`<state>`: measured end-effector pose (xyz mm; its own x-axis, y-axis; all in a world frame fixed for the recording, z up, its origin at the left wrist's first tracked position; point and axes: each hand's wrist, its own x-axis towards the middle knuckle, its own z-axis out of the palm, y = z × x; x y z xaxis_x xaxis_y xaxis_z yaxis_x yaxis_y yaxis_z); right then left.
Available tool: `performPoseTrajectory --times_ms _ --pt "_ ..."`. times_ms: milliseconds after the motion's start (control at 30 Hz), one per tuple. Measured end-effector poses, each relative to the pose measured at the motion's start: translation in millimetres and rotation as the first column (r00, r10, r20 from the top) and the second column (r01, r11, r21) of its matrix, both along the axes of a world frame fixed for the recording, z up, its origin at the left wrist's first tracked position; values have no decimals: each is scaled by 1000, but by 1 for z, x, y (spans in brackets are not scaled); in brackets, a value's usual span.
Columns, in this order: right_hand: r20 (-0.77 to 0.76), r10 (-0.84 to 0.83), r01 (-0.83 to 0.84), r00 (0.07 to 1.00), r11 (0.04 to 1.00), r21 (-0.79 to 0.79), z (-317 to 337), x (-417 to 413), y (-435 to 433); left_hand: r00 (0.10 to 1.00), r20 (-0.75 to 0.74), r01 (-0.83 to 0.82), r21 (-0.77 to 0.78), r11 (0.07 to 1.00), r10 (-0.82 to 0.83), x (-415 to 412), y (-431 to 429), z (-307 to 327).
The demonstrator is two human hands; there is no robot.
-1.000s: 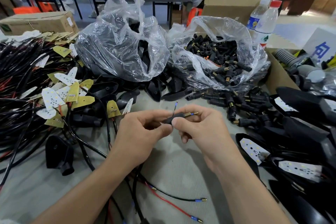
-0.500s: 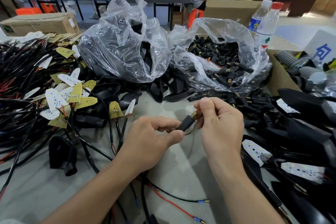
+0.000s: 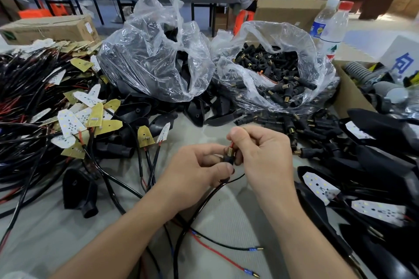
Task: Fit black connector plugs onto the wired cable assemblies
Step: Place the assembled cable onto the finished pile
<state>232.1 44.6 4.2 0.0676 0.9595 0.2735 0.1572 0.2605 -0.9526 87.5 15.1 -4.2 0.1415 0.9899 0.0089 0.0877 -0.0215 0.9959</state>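
Gripping black connector plug [image 3: 228,158] between thumb and curled fingers, left hand [image 3: 195,172] holds it at centre. Right hand [image 3: 265,158], close beside, pinches red wire [image 3: 231,144] poking from plug's brass end. Plug's long axis near upright, brass end up; right hand nearer wire tip. Cable [image 3: 213,191] trails from plug's lower end toward person. Grey table [image 3: 127,222] beneath; clear bag [image 3: 249,36] of spare plugs beyond; wired assemblies [image 3: 34,88] heaped left. Workshop behind.

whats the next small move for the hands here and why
Probably draw the thin red wire up through the brass-tipped black connector plug. The right hand pinches the wire just above the brass end, while the left hand grips the plug body.
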Motion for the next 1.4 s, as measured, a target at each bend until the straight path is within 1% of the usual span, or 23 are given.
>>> performPoseTrajectory --times_ms 133,233,267,333,367,400,433,467,533,600,667,733,833,900,967,1033,1133,1167,1200,1267,1300,1333,1400 --pt "-66 -36 34 997 999 -31 2 -4 -3 990 76 -113 -44 993 116 0 0 0" --pt "-66 -153 150 986 987 -51 5 5 -2 973 146 -169 -71 983 178 0 -1 2" --pt "-27 -222 220 975 973 -63 6 8 -2 966 174 -180 -84 980 192 -2 -1 2" --pt "119 -340 350 933 933 -80 6 13 -2 947 224 -208 -117 971 230 -4 0 2" --pt "193 -335 358 922 928 -101 6 14 -3 936 249 -222 -133 966 249 -5 1 1" --pt "257 -285 327 923 935 -139 6 13 -5 926 270 -232 -147 962 264 -6 1 1" --pt "301 -208 271 931 944 -187 5 11 -7 919 284 -238 -158 958 275 -6 2 0" --pt "312 -131 212 941 947 -242 3 7 -9 915 291 -240 -167 956 280 -6 3 0" --pt "211 -22 89 977 945 -315 -2 -2 -10 914 304 -224 -175 959 269 -7 4 -1" --pt "33 16 -5 999 955 -297 -3 -8 -8 916 313 -204 -178 963 252 -7 4 0" --pt "-171 32 -78 985 960 -269 2 -10 -6 916 307 -208 -184 961 257 -8 3 -1" --pt "-298 55 -136 953 957 -258 5 -7 -4 899 319 -246 -196 949 299 -9 4 -2" --pt "-352 89 -197 932 939 -283 8 -3 -6 873 320 -321 -195 927 369 -10 6 -4" --pt "-305 89 -182 948 939 -292 8 -1 -6 852 322 -367 -195 910 413 -10 7 -3" --pt "-249 98 -172 964 940 -296 9 0 -5 834 342 -383 -207 901 433 -10 8 -1" --pt "-226 114 -181 968 935 -305 9 0 -6 815 360 -396 -226 890 454 -11 8 1" --pt "-289 190 -281 938 906 -316 11 1 -8 778 382 -427 -261 866 499 -13 7 4" --pt "-275 214 -299 937 900 -318 11 1 -8 765 389 -437 -270 858 513 -14 6 6" --pt "-206 224 -281 953 905 -318 11 2 -8 753 395 -449 -275 850 526 -15 6 7" --pt "52 183 -160 982 944 -290 8 4 -8 734 413 -462 -279 842 539 -15 6 8" --pt "174 159 -109 972 959 -263 7 4 -8 730 419 -465 -275 842 540 -14 6 9" --pt "260 155 -92 953 966 -240 6 3 -9 729 417 -472 -267 840 542 -13 5 8" --pt "346 203 -122 916 963 -240 7 0 -11 716 418 -494 -262 829 559 -12 4 8"
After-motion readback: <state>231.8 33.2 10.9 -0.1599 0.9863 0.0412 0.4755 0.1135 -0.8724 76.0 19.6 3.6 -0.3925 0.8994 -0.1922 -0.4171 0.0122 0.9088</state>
